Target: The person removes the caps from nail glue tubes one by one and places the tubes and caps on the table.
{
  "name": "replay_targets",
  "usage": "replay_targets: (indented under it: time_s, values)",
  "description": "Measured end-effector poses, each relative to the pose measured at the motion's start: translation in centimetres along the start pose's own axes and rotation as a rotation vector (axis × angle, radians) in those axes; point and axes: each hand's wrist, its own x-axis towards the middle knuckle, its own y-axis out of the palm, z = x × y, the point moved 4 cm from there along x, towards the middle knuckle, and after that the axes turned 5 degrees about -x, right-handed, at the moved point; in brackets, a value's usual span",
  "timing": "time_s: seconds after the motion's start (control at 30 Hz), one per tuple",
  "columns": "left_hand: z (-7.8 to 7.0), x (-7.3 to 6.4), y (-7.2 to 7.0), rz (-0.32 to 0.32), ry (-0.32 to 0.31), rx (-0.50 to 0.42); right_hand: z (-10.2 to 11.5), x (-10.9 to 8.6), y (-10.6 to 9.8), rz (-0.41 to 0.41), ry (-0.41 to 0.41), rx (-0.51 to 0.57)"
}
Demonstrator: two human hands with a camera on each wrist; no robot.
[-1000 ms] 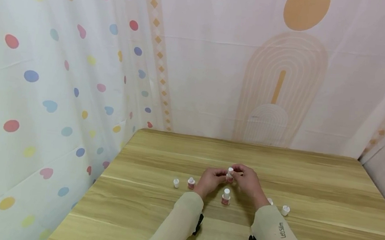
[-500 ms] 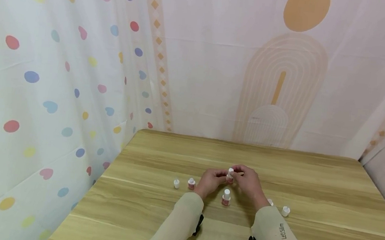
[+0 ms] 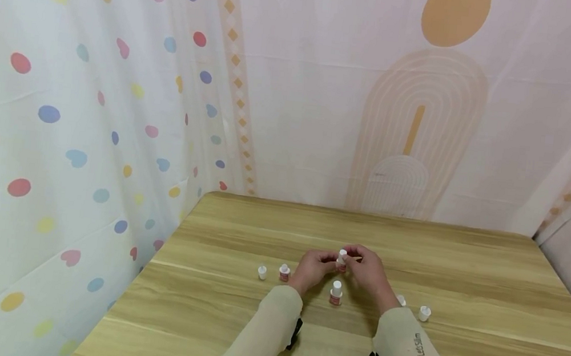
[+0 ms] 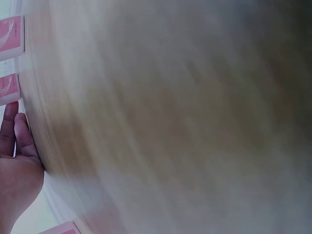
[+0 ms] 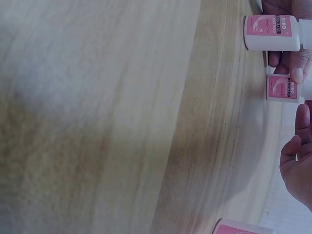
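Observation:
A small white nail glue bottle with a pink label stands upright on the table between the hands. My left hand pinches its body, and in the right wrist view the left thumb lies against the label. My right hand holds the white cap at the top between thumb and fingers. Just in front of them a second, capped bottle stands upright, untouched. Most of the right hand's grip lies outside the right wrist view.
Left of the left hand stands an uncapped bottle with a loose white cap beside it. On the right, another loose cap sits near a bottle partly hidden by the right sleeve. A patterned curtain hangs behind the wooden table.

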Motion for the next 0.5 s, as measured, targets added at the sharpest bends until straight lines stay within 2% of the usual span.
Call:
replay_targets:
  time_s: [0.23, 0.5]
  values:
    - [0.11, -0.03, 0.06, -0.004, -0.001, 0.011, -0.23, 0.16, 0.06, -0.019, 0.033, 0.0]
    - [0.02, 0.08, -0.04, -0.003, 0.001, 0.016, -0.18, 0.4, 0.15, -0.008, 0.01, -0.01]
